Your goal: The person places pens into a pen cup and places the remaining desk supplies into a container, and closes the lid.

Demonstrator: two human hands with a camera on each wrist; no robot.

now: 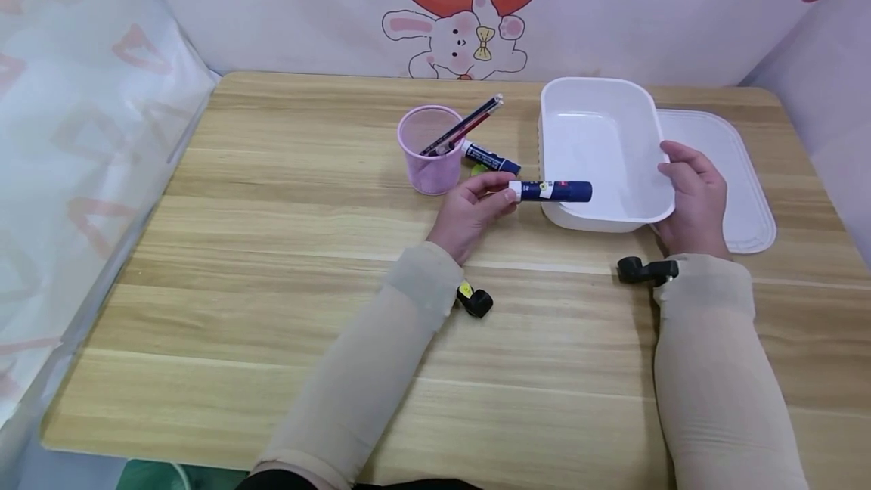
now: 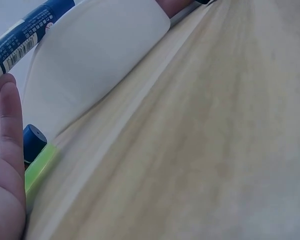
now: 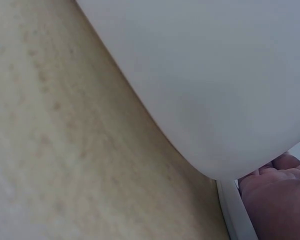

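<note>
Tube (image 1: 556, 191) pinched in the fingers of the left hand (image 1: 472, 210) juts over the white box (image 1: 602, 146). The right hand's (image 1: 697, 199) fingers grip its right side.

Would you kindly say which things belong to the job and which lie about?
Likely in use:
left hand: navy cylindrical stick
right hand: white rectangular plastic box

Seemingly idle:
translucent pink cup with pencils
second navy cylindrical stick
flat white lid
small green object

Beside the white box (image 3: 205, 85) you have your right hand (image 3: 277, 202), partly hidden by the box's wall, while a white lid's edge (image 3: 236, 212) shows at the box's rounded corner and the wooden table (image 3: 75, 135) stretches alongside it.
</note>
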